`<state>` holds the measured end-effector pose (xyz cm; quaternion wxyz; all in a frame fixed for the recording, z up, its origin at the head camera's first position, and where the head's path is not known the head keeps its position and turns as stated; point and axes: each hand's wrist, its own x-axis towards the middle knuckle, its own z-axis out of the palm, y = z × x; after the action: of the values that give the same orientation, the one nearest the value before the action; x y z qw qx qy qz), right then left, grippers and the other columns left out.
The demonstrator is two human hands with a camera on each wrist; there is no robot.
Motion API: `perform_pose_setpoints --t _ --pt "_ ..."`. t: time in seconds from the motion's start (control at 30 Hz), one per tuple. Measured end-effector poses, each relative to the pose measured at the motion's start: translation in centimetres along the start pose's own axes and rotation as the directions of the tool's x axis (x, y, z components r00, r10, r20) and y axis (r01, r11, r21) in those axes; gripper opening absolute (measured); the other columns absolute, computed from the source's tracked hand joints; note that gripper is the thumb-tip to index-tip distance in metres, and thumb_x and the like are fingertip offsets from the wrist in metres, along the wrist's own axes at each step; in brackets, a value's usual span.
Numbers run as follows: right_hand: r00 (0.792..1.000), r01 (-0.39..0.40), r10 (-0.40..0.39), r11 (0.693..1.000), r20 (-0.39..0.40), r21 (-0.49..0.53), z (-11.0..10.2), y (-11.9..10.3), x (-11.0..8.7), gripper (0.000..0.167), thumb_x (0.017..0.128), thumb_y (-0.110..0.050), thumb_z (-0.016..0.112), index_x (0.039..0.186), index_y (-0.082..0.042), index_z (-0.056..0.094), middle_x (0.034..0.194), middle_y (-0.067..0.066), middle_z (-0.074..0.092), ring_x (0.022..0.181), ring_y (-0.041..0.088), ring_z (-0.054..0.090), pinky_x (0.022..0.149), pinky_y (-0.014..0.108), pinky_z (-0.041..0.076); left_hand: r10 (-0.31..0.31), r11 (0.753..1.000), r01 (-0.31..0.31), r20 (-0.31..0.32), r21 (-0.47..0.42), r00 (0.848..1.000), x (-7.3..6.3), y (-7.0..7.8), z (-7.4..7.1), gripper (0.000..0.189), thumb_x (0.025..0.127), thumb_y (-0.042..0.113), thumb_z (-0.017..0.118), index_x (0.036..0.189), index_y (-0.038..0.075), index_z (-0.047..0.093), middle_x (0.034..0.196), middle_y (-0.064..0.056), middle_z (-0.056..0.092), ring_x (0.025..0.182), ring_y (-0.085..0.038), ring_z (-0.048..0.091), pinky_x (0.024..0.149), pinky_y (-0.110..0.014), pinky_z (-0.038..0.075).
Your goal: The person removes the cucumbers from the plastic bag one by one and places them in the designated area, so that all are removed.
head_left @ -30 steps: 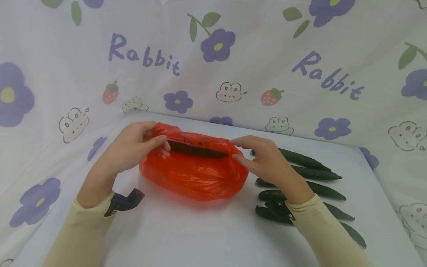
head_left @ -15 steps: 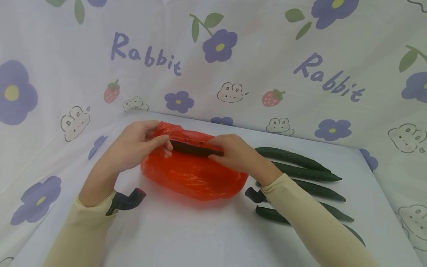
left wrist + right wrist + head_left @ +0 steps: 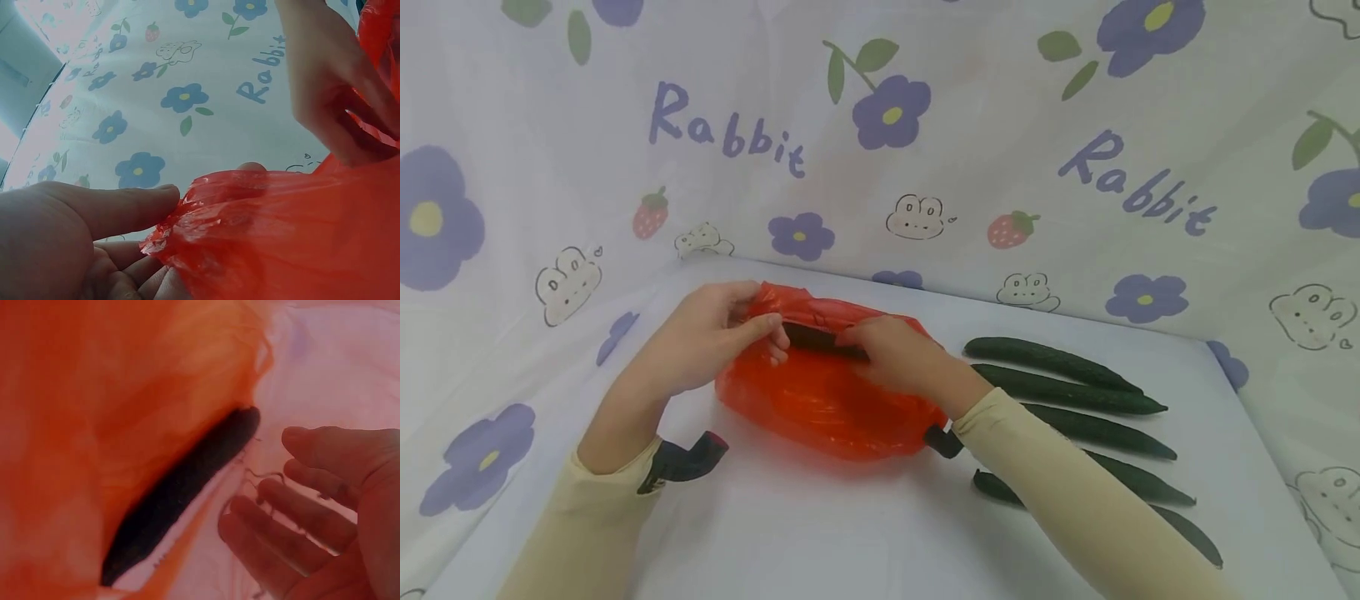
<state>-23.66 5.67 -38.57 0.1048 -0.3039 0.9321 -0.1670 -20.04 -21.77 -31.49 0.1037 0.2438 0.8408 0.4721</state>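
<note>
A red plastic bag (image 3: 797,400) lies on the white table, its mouth partly spread. My left hand (image 3: 711,333) pinches the left end of the rim; the left wrist view shows the thumb and fingers on the crumpled plastic edge (image 3: 200,212). My right hand (image 3: 898,354) reaches into the mouth, its fingertips hidden from the head view. In the right wrist view, red-tinted, the right hand (image 3: 312,512) has its fingers spread and holds nothing. Beside them, apart from the fingertips, lies a dark cucumber (image 3: 181,494) inside the bag.
Several cucumbers (image 3: 1052,362) lie side by side on the table at the right, some partly under the right forearm. A patterned curtain (image 3: 850,183) rises behind the table. Dark devices (image 3: 688,458) sit at both wrists.
My right hand has moved left from the bag's right edge and now reaches into its mouth. My left hand keeps its hold on the rim, nearly still.
</note>
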Motion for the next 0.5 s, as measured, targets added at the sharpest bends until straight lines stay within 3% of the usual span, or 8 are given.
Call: perform_pose_setpoints --t 0.17,0.33,0.5 --pt "0.996 -0.051 0.051 0.999 0.073 0.001 1.2 -0.2 0.6 0.046 0.1 -0.012 0.079 0.145 -0.01 0.068 0.126 0.006 0.074 0.114 0.022 0.067 0.106 0.039 0.054 0.003 1.0 -0.002 -0.002 0.019 1.0 -0.1 -0.1 0.1 0.013 0.109 0.014 0.067 0.117 0.004 0.067 0.091 -0.006 0.077 0.086 -0.021 0.077 0.098 -0.038 0.058" --pt "0.995 -0.085 0.087 0.996 0.053 -0.04 1.7 0.2 1.3 0.036 0.099 -0.012 0.078 0.133 -0.01 0.066 0.106 0.004 0.07 0.096 0.023 0.065 0.096 0.035 0.058 0.007 0.999 -0.007 -0.004 0.034 1.0 -0.2 0.1 -0.1 0.012 0.109 0.014 0.067 0.116 0.004 0.067 0.092 -0.005 0.077 0.087 -0.02 0.076 0.096 -0.033 0.058" --pt "0.99 -0.126 0.128 0.991 0.055 -0.04 2.0 1.0 1.8 0.037 0.098 -0.012 0.077 0.133 -0.008 0.065 0.105 0.005 0.066 0.097 0.025 0.062 0.095 0.037 0.057 0.009 0.999 -0.009 -0.008 0.04 1.0 -0.2 0.3 0.0 0.012 0.11 0.014 0.066 0.117 0.005 0.068 0.093 -0.005 0.077 0.089 -0.021 0.076 0.094 -0.029 0.058"
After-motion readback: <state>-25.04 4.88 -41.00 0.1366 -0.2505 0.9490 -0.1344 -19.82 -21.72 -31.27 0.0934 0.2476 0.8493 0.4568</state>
